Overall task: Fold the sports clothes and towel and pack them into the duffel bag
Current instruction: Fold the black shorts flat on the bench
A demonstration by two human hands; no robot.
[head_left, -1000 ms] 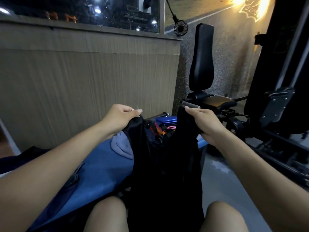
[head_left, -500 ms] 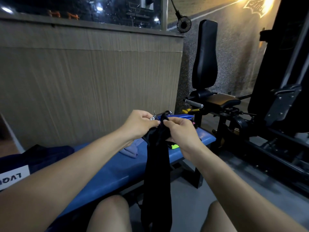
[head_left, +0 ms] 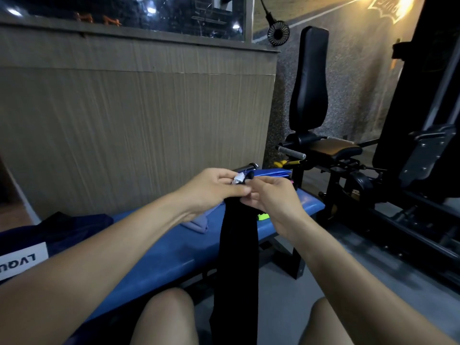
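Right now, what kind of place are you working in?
Most likely a gym. A padded blue bench runs in front of the person, a black weight machine with an upright back pad and seat stands beyond it, and both hands hold a black garment over the bench.

You face a wood-grain panel wall (head_left: pixel 129 115) under dark glass (head_left: pixel 124 11). A blue padded bench (head_left: pixel 174 250) crosses the grey floor (head_left: pixel 348 282); a black weight machine (head_left: pixel 373 155) stands right, warm light above.

garment (head_left: pixel 237 257): black; bench (head_left: pixel 159 255): blue; towel (head_left: pixel 198 224): lavender; wall panel (head_left: pixel 129 120): wood-grain brown
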